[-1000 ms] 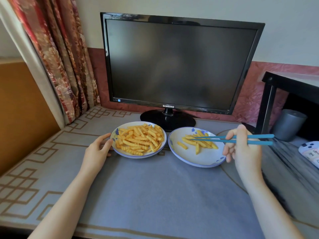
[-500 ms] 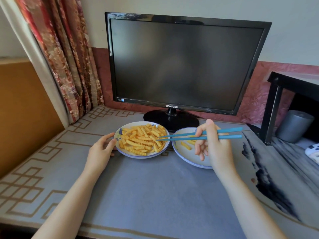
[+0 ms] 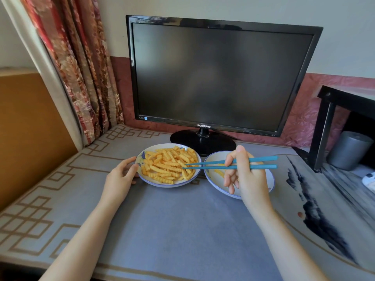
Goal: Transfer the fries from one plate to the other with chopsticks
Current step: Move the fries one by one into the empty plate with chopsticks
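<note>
The right hand's fingers (image 3: 233,159) curl round a pair of teal chopsticks (image 3: 211,165), thumb on top, the lower fingers loosely bent beneath. The sticks lie almost level and run left, their tips narrowly apart among the fries (image 3: 166,166) at the right side of the full plate (image 3: 162,184). Whether the tips pinch a fry cannot be told. The right hand (image 3: 245,179) hovers over the second plate (image 3: 211,179), which stands just beside the full one. Most of it is hidden by the hand, and a few fries show on its bare white inside.

The left hand (image 3: 119,177) rests at the full plate's left rim, its fingers relaxed and lightly curved, thumb and fingertips touching the edge.

Both plates are white with blue rims and sit toward the back edge of the tabletop (image 3: 182,230), which is covered by a grey mat with a brown key pattern along its left edge. Behind them stands a dark-screened monitor (image 3: 219,74), its lower frame marked SAMSUNG. A flowered curtain (image 3: 81,67) hangs at the back left corner. At the right edge stands a black shelf (image 3: 324,128) with a grey cup (image 3: 349,150) under it.
</note>
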`<state>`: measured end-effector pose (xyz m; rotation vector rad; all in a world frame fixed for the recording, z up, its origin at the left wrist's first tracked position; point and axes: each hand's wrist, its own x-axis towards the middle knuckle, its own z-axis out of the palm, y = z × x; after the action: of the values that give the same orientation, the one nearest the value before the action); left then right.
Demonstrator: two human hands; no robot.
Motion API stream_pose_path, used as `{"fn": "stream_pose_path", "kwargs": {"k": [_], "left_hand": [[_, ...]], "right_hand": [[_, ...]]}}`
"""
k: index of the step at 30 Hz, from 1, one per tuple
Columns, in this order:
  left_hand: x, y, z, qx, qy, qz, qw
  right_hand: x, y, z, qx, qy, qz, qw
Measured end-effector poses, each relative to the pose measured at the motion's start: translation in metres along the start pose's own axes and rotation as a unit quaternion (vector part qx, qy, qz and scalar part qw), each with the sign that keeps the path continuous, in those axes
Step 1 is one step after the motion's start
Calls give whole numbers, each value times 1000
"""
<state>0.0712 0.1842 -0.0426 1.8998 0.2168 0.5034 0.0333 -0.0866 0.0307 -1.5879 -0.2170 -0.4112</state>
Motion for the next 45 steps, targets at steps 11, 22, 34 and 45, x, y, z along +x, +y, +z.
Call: {"fn": "stream_pose_path", "kwargs": {"k": [11,22,34,45], "left_hand": [[2,-4,-1,5,-1,2,1000],[2,-5,-1,11,-3,-1,1000],[2,-5,0,4,-4,-1,1000],[1,-4,0,5,-9,1,1000]], "right_hand": [[-7,-7,-3,30,75,-6,997],[10,-9,-58,-1,173,-10,985],[10,-5,-48,-33,127,-18,991],[7,-8,1,-39,9,-37,999]]}}
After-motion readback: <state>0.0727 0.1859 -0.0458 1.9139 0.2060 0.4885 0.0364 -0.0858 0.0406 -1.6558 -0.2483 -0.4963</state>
